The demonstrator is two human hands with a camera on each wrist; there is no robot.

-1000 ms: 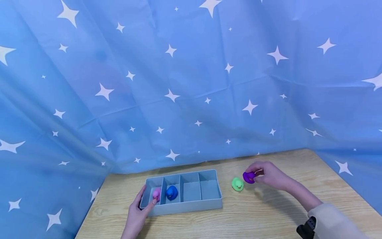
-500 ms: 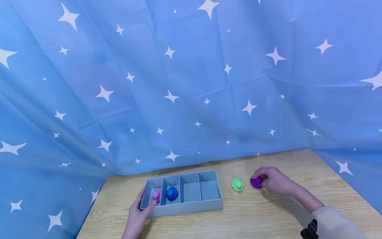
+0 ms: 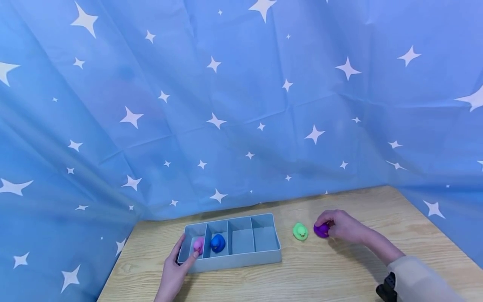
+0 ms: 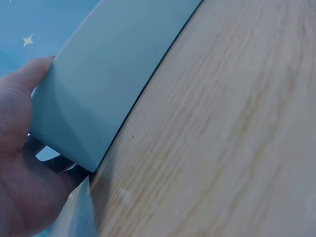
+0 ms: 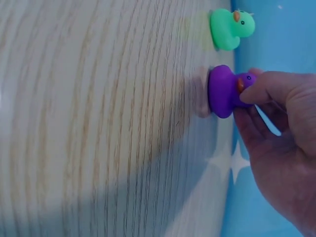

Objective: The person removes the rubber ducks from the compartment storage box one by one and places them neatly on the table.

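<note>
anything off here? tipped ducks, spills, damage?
Nothing stands out. The divided box sits on the table, with the pink duck and blue duck in separate compartments. The green duck is upright, and so is the purple duck in the right hand. No spill or damage visible.

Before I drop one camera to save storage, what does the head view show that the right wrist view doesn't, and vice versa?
Only the head view: the left hand gripping the end of the divided tray, with the pink duck and blue duck inside.

Only the right wrist view: the purple duck's orange beak and dark eye, seen clearly.

Both: the right hand holding the purple duck, the green duck, wooden table and starry blue cloth.
</note>
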